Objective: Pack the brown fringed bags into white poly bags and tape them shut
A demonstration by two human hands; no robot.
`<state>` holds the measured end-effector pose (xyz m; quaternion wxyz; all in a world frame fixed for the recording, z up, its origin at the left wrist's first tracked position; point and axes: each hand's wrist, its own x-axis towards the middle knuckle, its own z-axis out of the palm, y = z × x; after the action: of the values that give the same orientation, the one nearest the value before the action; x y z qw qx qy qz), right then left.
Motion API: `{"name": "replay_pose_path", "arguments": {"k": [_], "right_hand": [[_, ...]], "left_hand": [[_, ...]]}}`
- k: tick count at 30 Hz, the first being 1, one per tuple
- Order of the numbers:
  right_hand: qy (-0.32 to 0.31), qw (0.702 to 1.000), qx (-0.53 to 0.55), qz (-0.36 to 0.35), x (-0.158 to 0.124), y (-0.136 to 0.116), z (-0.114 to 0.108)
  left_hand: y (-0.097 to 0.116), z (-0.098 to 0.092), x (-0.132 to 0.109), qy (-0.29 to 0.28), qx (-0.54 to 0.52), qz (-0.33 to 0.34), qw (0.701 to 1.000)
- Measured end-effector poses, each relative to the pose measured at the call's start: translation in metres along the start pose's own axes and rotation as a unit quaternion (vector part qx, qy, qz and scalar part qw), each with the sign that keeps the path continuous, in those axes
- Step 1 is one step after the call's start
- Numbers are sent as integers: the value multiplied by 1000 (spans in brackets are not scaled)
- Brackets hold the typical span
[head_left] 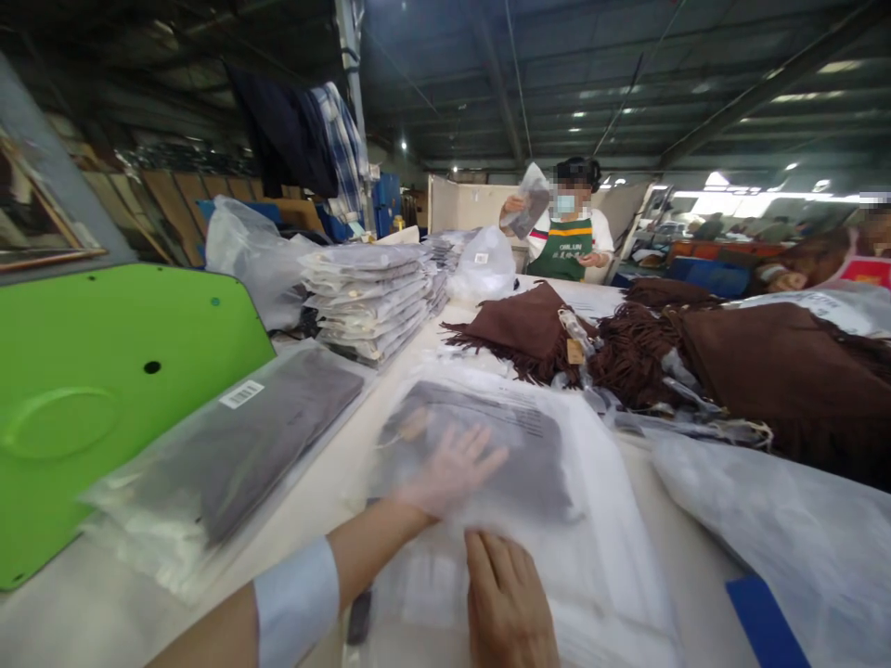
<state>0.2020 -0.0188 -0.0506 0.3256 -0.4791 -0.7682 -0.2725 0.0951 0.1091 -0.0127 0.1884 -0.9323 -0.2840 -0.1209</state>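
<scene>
My left hand [451,468] is inside a clear plastic bag [599,520], fingers spread flat, pressing a folded dark brown garment [529,455] that lies in the bag. The hand looks pale and blurred through the plastic. My right hand [505,603] lies flat on top of the bag's near end, fingers together and stretched out, holding the plastic down against the white table [104,622].
A bagged dark garment [237,445] leans on a green panel [104,380] at left. Stacked bagged garments [372,297] stand behind. Loose brown fringed garments [696,362] and empty plastic bags [800,529] fill the right. A person in a green apron [567,241] holds a bag at the far end.
</scene>
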Motion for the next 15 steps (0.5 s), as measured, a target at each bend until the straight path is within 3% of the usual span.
{"name": "replay_pose_path", "arguments": {"k": [2, 5, 15], "right_hand": [[-42, 997, 21, 58, 10, -3, 9], [-89, 991, 52, 81, 12, -1, 19], [-82, 992, 79, 55, -25, 4, 43]], "left_hand": [[-4, -2, 2, -7, -12, 3, 1000], [-6, -3, 4, -7, -23, 8, 1000], [1, 11, 14, 66, 14, 20, 997]]}}
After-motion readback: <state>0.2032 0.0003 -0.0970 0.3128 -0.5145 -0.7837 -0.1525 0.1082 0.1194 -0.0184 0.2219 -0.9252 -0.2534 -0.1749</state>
